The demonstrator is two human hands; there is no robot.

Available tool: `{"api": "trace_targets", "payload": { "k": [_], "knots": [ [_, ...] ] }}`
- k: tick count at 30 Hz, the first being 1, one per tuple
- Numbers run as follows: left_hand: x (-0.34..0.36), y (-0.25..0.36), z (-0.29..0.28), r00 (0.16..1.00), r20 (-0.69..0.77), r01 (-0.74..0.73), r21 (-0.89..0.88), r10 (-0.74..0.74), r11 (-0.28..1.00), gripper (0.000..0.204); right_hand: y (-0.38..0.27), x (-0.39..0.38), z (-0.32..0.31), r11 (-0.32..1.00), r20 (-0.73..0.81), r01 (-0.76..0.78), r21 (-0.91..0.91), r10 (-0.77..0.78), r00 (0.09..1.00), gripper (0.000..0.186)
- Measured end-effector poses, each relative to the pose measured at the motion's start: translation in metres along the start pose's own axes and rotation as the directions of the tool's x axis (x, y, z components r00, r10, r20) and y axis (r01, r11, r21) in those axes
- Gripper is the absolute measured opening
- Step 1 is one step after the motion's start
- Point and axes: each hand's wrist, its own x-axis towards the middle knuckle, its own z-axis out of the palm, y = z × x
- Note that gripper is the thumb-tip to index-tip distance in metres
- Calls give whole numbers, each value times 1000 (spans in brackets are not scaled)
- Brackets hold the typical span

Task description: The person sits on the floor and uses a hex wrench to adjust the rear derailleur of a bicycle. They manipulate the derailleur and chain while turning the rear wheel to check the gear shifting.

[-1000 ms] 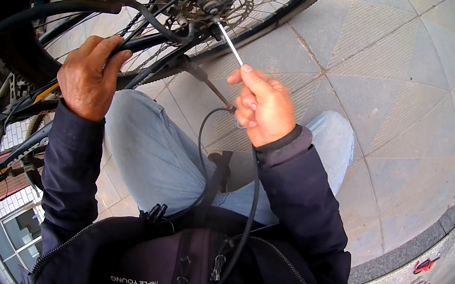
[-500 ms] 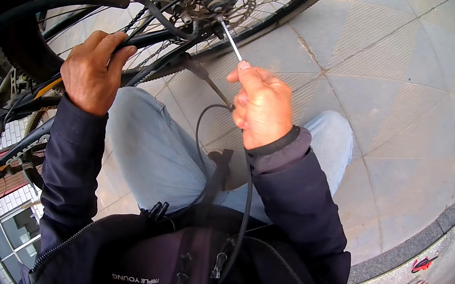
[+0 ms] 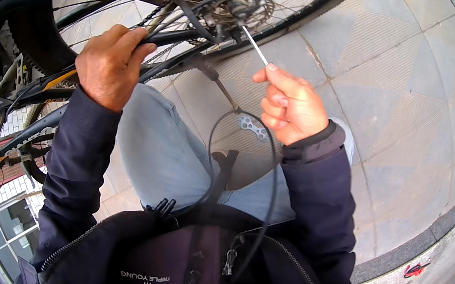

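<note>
Where right hand (image 3: pixel 296 110) pinches: silver rod (image 3: pixel 255 46), projecting forward to brake caliper (image 3: pixel 235 7)
Left hand (image 3: pixel 107 68): curled over frame tube (image 3: pixel 177 36)

The rod (image 3: pixel 255 46) apparently lies against the brake caliper (image 3: pixel 239 8).

The slim-shafted tool (image 3: pixel 255 45) is bright silver, paler than the dull grey brake rotor (image 3: pixel 266 14), while the frame tube (image 3: pixel 180 36) and tyre (image 3: pixel 332 2) are black. The person's jacket (image 3: pixel 81 155) is dark navy, the jeans (image 3: pixel 156 149) faded light blue. Grey paving slabs (image 3: pixel 406 127) mix plain patches with fine parallel stripes beneath a silvery multi-hole spanner (image 3: pixel 252 127).
</note>
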Motion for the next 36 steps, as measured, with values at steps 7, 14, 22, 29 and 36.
{"api": "trace_targets", "payload": {
  "k": [7,14,22,29,36],
  "knots": [
    [-3,-2,2,1000,0,27,12,-27,1000,18,-4,4,-6,998,5,-56,15,56,998,24],
    [2,1,2,1000,8,9,30,-9,1000,17,5,2,-10,987,93,4,161,-20,995,25],
    [-6,31,-5,974,-226,-22,-91,1,996,30,27,-10,-18,935,199,12,354,-87,976,29],
    [-40,132,36,841,369,493,-824,-394,280,34,28,-15,-8,976,181,3,219,-44,983,28],
    [46,142,65,462,826,477,-539,-324,-694,32,13,-12,-15,975,222,-51,216,2,975,25]
  ]
}}
